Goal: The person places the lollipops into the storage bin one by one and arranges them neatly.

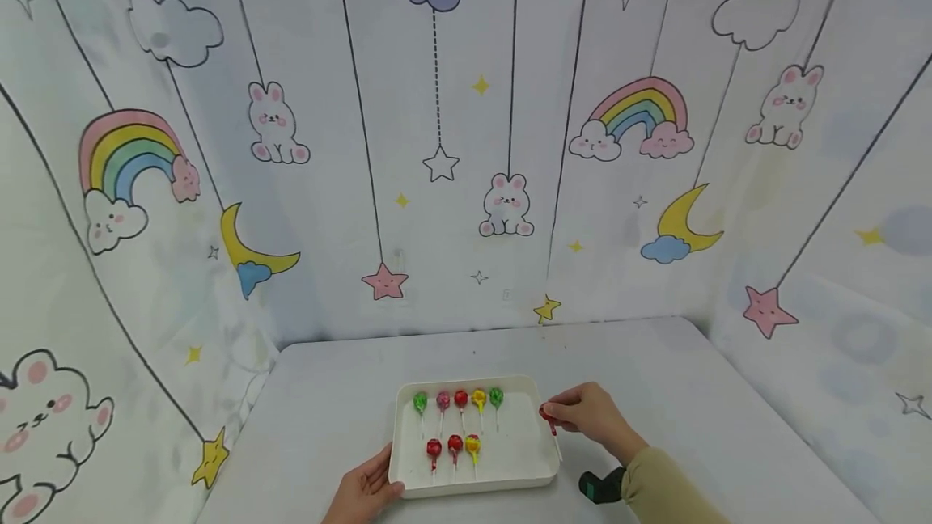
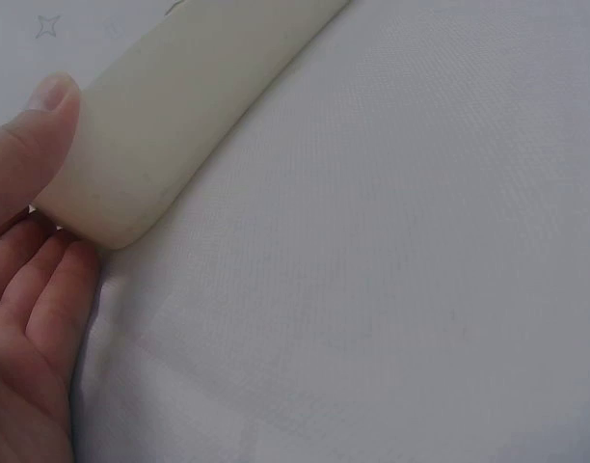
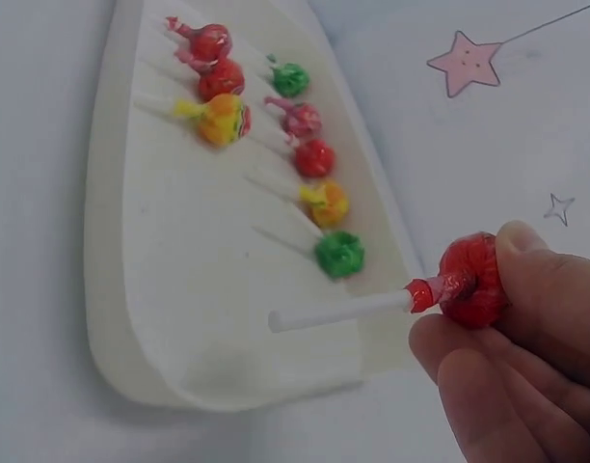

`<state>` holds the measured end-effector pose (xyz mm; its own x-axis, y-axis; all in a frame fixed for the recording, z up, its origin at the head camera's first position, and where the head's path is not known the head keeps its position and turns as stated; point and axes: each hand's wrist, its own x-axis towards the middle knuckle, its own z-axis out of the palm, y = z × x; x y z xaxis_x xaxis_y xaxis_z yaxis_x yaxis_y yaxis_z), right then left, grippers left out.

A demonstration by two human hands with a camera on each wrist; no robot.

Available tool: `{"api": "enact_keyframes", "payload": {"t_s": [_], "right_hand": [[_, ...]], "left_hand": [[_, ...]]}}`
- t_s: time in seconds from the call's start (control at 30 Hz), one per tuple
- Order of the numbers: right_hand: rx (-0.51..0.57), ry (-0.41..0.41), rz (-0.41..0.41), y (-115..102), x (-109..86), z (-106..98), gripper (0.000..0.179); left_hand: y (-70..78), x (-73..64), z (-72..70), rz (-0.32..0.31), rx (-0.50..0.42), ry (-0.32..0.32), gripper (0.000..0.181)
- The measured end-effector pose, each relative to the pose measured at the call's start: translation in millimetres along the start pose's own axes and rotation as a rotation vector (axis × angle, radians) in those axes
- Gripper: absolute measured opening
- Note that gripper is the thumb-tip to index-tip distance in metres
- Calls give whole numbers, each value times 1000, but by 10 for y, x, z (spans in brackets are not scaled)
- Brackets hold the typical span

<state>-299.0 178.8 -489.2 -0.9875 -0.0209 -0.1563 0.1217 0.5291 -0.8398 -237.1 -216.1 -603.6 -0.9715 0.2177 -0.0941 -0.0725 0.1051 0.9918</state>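
Observation:
My right hand (image 1: pixel 595 417) pinches a red-wrapped lollipop (image 3: pixel 470 280) by its candy head, and the white stick points out over the tray's right end. Below it is a white rectangular tray (image 1: pixel 513 463) on the table. My left hand (image 1: pixel 364 490) grips the tray's near left corner, thumb against the wall (image 2: pixel 160 135) and the other fingers low at the corner. Inside lie two rows of lollipops: the far row has green, pink, red, yellow (image 1: pixel 478 398) and green (image 3: pixel 339 254) ones; the near row has two red ones and a yellow one (image 1: pixel 472 445).
A black object (image 1: pixel 601 486) lies by the right sleeve (image 1: pixel 666 488), partly hidden. The white table (image 1: pixel 328 395) reaches back to a printed cloth wall (image 1: pixel 437 249) with bunnies, stars and rainbows, and similar cloth stands at both sides.

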Motion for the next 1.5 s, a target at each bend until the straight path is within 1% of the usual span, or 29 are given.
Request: {"api": "enact_keyframes", "payload": {"t_s": [0.1, 0.37, 0.53, 0.63, 0.73, 0.83, 0.9, 1.03, 1.2, 1.33, 1.5], "right_hand": [[16, -23, 4, -31, 90, 147, 24], [-62, -62, -32, -65, 279, 582, 20], [-122, -52, -39, -72, 305, 846, 14], [-179, -37, -48, -50, 297, 972, 15], [-251, 2, -77, -38, 276, 1065, 19], [-317, 37, -83, -44, 246, 1129, 22], [-345, 51, -69, -59, 224, 1153, 24], [-385, 80, -28, -102, 177, 1174, 27], [-443, 110, -25, -94, 163, 1217, 29], [-464, 117, -35, -84, 143, 1241, 29], [-471, 117, -33, -135, 99, 1224, 30]], "left_hand": [[26, -19, 9, 1, -6, -5, 88], [7, -7, 16, 9, -10, -13, 88], [-12, 6, 1, 1, -31, -18, 90], [-21, 13, -2, -5, -42, -19, 90], [-25, 18, -5, -9, -51, -21, 90], [-24, 19, -3, -7, -52, -22, 90], [-26, 17, 0, -7, -50, -20, 91], [-33, 16, 2, -9, -44, -15, 91], [-33, 16, 2, -8, -37, -11, 90], [-21, 9, 7, -3, -30, -12, 90], [-18, 7, -6, 1, -25, -17, 89]]}}
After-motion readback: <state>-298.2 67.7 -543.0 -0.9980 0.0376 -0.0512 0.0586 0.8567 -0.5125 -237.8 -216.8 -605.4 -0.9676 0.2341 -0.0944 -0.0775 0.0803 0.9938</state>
